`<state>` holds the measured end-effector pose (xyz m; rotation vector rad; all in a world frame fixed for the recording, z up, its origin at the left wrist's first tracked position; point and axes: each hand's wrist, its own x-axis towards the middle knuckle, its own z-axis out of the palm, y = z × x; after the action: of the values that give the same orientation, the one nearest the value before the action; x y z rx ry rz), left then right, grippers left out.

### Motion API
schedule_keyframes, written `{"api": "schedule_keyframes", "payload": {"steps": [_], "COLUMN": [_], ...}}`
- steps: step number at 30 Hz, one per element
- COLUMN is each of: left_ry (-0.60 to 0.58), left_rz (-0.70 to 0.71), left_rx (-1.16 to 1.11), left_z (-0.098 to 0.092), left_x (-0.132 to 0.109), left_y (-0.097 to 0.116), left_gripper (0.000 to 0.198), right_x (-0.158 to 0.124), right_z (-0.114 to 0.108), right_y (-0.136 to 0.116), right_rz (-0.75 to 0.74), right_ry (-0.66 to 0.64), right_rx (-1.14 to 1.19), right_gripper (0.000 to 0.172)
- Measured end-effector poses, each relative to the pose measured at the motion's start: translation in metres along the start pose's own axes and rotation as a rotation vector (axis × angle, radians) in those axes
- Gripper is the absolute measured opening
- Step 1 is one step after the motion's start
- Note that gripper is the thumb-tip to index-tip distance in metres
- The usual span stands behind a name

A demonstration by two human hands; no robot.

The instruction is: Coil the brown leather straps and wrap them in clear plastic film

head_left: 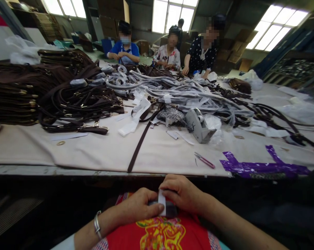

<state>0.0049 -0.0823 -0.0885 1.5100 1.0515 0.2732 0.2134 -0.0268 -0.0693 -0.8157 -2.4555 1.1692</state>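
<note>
Over my lap, my left hand [143, 205] is closed on a small dark, flat bundle [171, 210], its thumb pressing on a white paper strip [161, 203]. The strip lies crosswise over the bundle. My right hand [180, 192] pinches the strip's upper end between thumb and fingers. What the bundle is made of is partly hidden by the hands. On the table in front, a dark brown strap [140, 146] reaches to the near edge. Pink-handled thread snips [205, 160] lie to its right, near a grey tape dispenser [198, 125].
Stacked dark brown leather-like pieces [13, 100] fill the left. Brown straps with metal clasps [81, 100] and plastic-wrapped straps [167, 86] are heaped mid-table. Purple tape [263, 167] sticks to the right front edge. Several people work across the table, including one in a blue shirt [124, 52].
</note>
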Motion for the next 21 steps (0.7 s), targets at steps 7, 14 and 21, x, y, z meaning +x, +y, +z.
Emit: {"api": "schedule_keyframes", "payload": {"steps": [7, 14, 21], "left_ry": [0.024, 0.087, 0.101], "left_rz": [0.037, -0.023, -0.048], "left_rx": [-0.021, -0.036, -0.014], "left_z": [0.004, 0.009, 0.008], "left_x": [0.004, 0.007, 0.008], "left_y": [-0.002, -0.006, -0.006], "left_gripper": [0.022, 0.030, 0.031], "right_x": [0.002, -0.001, 0.002], "right_z": [0.002, 0.011, -0.004], "right_y": [0.000, -0.003, -0.009], "right_rz": [-0.032, -0.273, 0.107], "right_ry": [-0.014, -0.033, -0.142], "right_rx": [-0.083, -0.509, 0.122], "right_gripper": [0.017, 0.016, 0.016]}}
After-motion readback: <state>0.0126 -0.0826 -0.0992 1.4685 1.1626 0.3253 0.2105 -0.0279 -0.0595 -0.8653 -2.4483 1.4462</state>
